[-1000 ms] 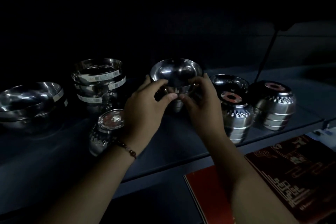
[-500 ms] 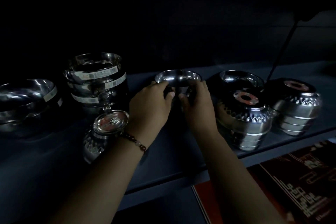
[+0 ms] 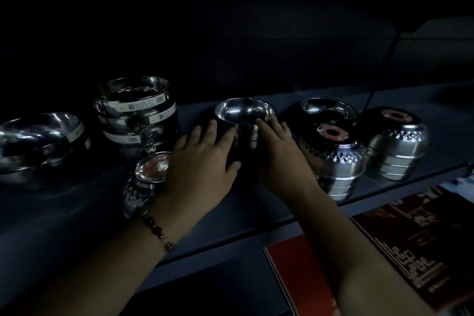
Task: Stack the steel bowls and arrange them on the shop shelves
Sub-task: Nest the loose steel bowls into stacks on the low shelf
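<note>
Both hands, left hand [image 3: 202, 161] and right hand [image 3: 280, 151], clasp the upright bowl stack [image 3: 245, 126] on the shelf [image 3: 77, 213].

Both forearms are bare, with no sleeves showing anywhere up to the frame's lower edge. The left wrist carries a beaded bracelet [image 3: 157, 230] of round, dark reddish-brown beads strung in a single row, with one or two paler beads among them. The left hand [image 3: 202, 164] and right hand [image 3: 283, 155] wear no gloves, and no rings are discernible in the dim light.
</note>
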A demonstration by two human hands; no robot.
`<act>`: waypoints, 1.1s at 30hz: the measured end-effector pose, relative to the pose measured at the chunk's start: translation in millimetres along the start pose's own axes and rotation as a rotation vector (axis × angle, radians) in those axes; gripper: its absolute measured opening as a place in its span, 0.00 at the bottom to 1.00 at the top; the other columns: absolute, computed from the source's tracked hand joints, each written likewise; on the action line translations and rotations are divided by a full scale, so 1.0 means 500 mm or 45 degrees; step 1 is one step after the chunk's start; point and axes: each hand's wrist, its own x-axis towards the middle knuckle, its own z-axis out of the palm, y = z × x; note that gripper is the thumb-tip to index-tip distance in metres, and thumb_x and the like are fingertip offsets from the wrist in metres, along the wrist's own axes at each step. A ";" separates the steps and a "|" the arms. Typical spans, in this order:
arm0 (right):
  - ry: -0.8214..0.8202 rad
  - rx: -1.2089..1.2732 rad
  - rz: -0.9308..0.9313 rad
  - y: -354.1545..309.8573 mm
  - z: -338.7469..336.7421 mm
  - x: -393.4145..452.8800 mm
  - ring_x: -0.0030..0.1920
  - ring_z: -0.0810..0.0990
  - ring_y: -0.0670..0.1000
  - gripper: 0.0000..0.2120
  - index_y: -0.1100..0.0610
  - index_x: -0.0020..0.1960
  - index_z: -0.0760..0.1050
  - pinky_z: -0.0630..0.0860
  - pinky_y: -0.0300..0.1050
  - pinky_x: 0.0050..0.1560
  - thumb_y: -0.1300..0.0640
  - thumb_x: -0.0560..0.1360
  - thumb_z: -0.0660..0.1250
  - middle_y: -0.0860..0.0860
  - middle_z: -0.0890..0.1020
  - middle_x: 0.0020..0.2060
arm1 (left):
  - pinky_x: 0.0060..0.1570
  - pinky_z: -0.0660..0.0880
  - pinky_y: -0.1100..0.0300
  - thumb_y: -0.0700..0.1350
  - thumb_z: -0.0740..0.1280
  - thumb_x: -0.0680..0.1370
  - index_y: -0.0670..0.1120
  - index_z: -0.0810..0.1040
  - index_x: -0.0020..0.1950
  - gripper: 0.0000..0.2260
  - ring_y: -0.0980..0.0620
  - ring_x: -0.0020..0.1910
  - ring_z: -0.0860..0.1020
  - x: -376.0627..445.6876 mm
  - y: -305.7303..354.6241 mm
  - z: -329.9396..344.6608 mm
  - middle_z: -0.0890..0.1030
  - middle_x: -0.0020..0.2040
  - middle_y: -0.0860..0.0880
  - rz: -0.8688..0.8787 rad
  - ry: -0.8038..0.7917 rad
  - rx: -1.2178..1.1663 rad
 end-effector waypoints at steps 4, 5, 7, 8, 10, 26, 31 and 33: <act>-0.080 -0.133 -0.192 -0.026 -0.011 -0.046 0.79 0.51 0.61 0.31 0.52 0.78 0.58 0.53 0.54 0.78 0.49 0.78 0.64 0.54 0.56 0.79 | 0.74 0.57 0.46 0.62 0.59 0.79 0.56 0.56 0.81 0.31 0.40 0.78 0.59 -0.071 -0.049 -0.008 0.58 0.81 0.44 0.049 0.028 0.030; -0.113 -0.155 -0.212 -0.037 -0.010 -0.060 0.79 0.51 0.60 0.31 0.51 0.78 0.58 0.51 0.53 0.77 0.48 0.78 0.64 0.54 0.56 0.79 | 0.75 0.56 0.45 0.62 0.59 0.79 0.56 0.55 0.81 0.32 0.40 0.79 0.58 -0.088 -0.060 -0.009 0.57 0.81 0.45 0.051 0.009 0.024; -0.139 -0.172 -0.277 -0.061 -0.007 -0.086 0.79 0.51 0.60 0.31 0.50 0.78 0.58 0.48 0.49 0.76 0.46 0.79 0.64 0.55 0.56 0.79 | 0.75 0.56 0.44 0.63 0.60 0.78 0.56 0.55 0.81 0.33 0.40 0.79 0.56 -0.116 -0.079 -0.008 0.56 0.81 0.44 0.057 -0.015 0.020; -0.149 -0.166 -0.312 -0.074 -0.002 -0.097 0.78 0.52 0.61 0.32 0.50 0.78 0.58 0.48 0.48 0.75 0.45 0.79 0.64 0.56 0.57 0.79 | 0.75 0.56 0.42 0.64 0.61 0.77 0.56 0.56 0.80 0.34 0.40 0.79 0.56 -0.129 -0.090 -0.010 0.57 0.81 0.44 0.054 -0.009 0.020; -0.202 -0.113 -0.348 -0.101 0.013 -0.117 0.78 0.54 0.61 0.33 0.51 0.78 0.58 0.48 0.47 0.74 0.42 0.78 0.63 0.57 0.59 0.78 | 0.76 0.54 0.42 0.67 0.60 0.76 0.58 0.52 0.81 0.36 0.39 0.80 0.52 -0.149 -0.112 -0.014 0.52 0.82 0.43 0.003 -0.049 0.025; -0.312 0.102 -0.311 -0.152 0.081 -0.155 0.76 0.62 0.51 0.39 0.38 0.78 0.43 0.69 0.47 0.68 0.41 0.77 0.65 0.44 0.50 0.80 | 0.58 0.72 0.57 0.65 0.74 0.68 0.66 0.49 0.78 0.46 0.48 0.70 0.71 -0.203 -0.184 -0.027 0.53 0.78 0.53 -0.119 -0.152 -0.541; -0.299 0.188 -0.318 -0.147 0.082 -0.152 0.77 0.60 0.49 0.39 0.39 0.79 0.46 0.67 0.49 0.71 0.42 0.76 0.66 0.45 0.51 0.80 | 0.49 0.64 0.69 0.61 0.76 0.68 0.67 0.54 0.77 0.44 0.56 0.66 0.70 -0.206 -0.189 -0.024 0.59 0.74 0.58 -0.107 -0.070 -0.683; -0.287 0.224 -0.328 -0.142 0.083 -0.151 0.77 0.59 0.48 0.39 0.39 0.79 0.47 0.66 0.49 0.72 0.42 0.76 0.66 0.45 0.52 0.80 | 0.47 0.62 0.73 0.59 0.77 0.68 0.65 0.56 0.77 0.44 0.58 0.65 0.69 -0.205 -0.190 -0.020 0.60 0.73 0.59 -0.116 -0.051 -0.738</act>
